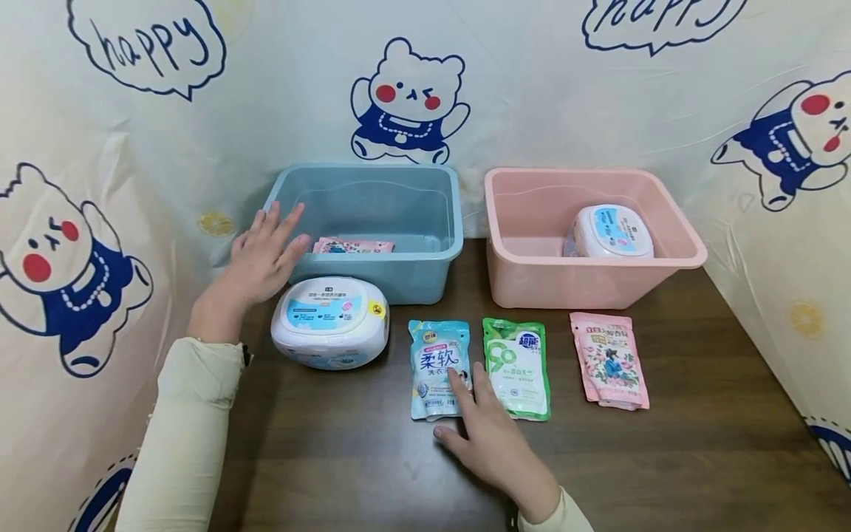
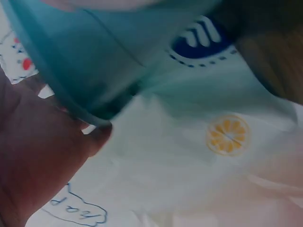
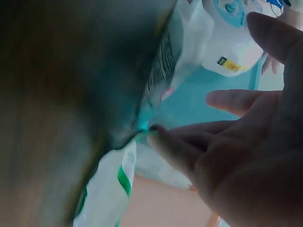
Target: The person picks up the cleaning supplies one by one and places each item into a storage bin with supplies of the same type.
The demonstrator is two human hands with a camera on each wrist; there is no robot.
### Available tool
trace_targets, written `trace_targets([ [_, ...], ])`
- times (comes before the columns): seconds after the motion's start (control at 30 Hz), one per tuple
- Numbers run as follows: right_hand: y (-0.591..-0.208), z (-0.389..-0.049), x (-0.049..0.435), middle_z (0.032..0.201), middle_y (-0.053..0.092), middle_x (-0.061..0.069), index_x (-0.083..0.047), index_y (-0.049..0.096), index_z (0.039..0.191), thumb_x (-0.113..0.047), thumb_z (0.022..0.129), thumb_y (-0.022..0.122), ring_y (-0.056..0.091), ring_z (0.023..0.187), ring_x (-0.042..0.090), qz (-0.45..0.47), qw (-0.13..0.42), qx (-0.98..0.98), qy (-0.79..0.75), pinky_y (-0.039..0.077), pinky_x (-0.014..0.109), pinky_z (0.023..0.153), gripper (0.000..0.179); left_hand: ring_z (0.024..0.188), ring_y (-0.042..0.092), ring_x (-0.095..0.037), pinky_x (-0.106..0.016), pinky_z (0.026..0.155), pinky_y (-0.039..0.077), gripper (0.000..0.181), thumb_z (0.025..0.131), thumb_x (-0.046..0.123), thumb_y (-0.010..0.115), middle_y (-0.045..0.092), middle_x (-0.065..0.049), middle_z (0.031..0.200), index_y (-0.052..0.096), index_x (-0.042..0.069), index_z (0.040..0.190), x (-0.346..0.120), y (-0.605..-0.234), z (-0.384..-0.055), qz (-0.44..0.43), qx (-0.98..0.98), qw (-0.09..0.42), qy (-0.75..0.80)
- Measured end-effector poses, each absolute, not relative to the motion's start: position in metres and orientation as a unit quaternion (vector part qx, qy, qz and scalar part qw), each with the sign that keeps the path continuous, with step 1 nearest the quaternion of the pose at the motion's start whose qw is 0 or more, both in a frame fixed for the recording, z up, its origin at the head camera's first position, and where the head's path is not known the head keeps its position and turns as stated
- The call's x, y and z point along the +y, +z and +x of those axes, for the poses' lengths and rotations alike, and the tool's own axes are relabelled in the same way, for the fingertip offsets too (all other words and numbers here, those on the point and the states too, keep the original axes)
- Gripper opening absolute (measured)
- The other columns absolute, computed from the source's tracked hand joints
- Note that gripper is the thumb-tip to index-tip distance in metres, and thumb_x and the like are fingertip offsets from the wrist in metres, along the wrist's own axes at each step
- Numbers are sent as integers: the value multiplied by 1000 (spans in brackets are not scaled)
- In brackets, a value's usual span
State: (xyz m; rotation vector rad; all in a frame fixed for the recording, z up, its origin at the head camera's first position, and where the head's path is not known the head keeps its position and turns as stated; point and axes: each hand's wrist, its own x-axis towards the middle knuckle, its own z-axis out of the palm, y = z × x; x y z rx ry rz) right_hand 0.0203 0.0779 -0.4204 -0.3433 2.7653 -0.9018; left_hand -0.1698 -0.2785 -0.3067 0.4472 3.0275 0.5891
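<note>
Left hand [image 1: 262, 255]: fingers spread at the teal bin [image 1: 415, 282] rim
Right hand [image 1: 488, 436]: fingers apart, gripping nothing, between blue laundry pouch [image 1: 432, 355] and green pouch [image 1: 524, 380]
Pouches: on the table [image 1: 332, 443]; imo pinch just one

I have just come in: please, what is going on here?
A person's left hand is spread at the left rim of the blue bin, near a white tub. The right hand, gripping nothing, reaches between the blue pouch and the green pouch. A pink pouch lies farther right. A pink packet lies in the blue bin; another tub sits in the pink bin.
</note>
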Motion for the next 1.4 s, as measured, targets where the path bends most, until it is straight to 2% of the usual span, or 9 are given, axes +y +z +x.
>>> trace_targets([
  [0.07, -424, 23, 74, 161, 19, 31, -15, 38, 158, -44, 94, 71, 19, 149, 45, -116, 95, 948, -279, 27, 60, 114, 77, 149, -19, -40, -76, 109, -4, 76, 105, 63, 24, -16, -18, 165, 2, 20, 164, -285, -309, -177, 135, 973, 23, 187],
  [0.23, -427, 27, 69, 150, 36, 37, -15, 51, 150, -42, 94, 70, 22, 144, 54, -119, 77, 963, -228, 20, 67, 113, 65, 149, -14, -45, -77, 109, 4, 89, 99, 70, 37, -23, -11, 165, -3, 23, 164, -298, -314, -190, 98, 972, 58, 205],
  [0.43, -429, 21, 66, 135, 56, 31, -19, 64, 138, -28, 92, 76, 27, 141, 56, -112, 33, 973, -199, 20, 72, 110, 49, 149, -5, -49, -79, 106, 10, 93, 97, 70, 44, -23, -6, 166, -2, 25, 164, -303, -312, -193, 69, 964, 68, 247],
  [0.53, -429, 17, 66, 120, 65, 24, -19, 70, 131, -21, 88, 80, 38, 135, 54, -110, 0, 975, -192, 22, 73, 108, 44, 149, -5, -49, -80, 106, 10, 94, 95, 72, 45, -21, -5, 167, 0, 25, 164, -302, -312, -193, 65, 963, 62, 256],
  [0.67, -429, 13, 67, 103, 64, 15, -13, 74, 123, -10, 85, 81, 56, 113, 37, -117, -51, 966, -225, 29, 68, 106, 39, 149, -4, -50, -81, 105, 10, 96, 94, 74, 44, -21, -3, 167, 1, 26, 164, -301, -313, -194, 58, 962, 63, 260],
  [0.8, -426, 11, 71, 107, 59, 13, -5, 72, 125, -1, 90, 73, 58, 96, 24, -98, -71, 930, -348, 47, 49, 92, 36, 148, -3, -52, -81, 104, 10, 95, 94, 74, 44, -20, -4, 167, 3, 25, 164, -301, -316, -193, 52, 962, 67, 260],
  [0.9, -423, 7, 75, 115, 58, 12, -5, 69, 128, 0, 96, 65, 57, 96, 21, -50, -62, 882, -465, 50, 39, 81, 33, 149, -3, -51, -81, 105, 10, 96, 93, 75, 43, -20, -4, 167, 5, 23, 165, -302, -317, -193, 52, 962, 66, 261],
  [1.23, -432, -17, 83, 137, 48, 27, -1, 47, 144, -5, 109, 33, 67, 88, 27, 94, 39, 618, -779, 61, 42, 75, 38, 149, -1, -50, -79, 106, 12, 94, 94, 75, 41, -22, -4, 167, 22, 13, 162, -302, -317, -191, 48, 963, 68, 257],
  [1.4, -432, -23, 86, 152, 37, 22, -5, 31, 155, -2, 99, 41, 58, 106, 29, 116, 52, 598, -791, 58, 35, 76, 57, 150, -1, -49, -79, 107, 13, 94, 94, 76, 41, -21, -3, 167, 25, 12, 162, -302, -317, -192, 50, 962, 64, 260],
])
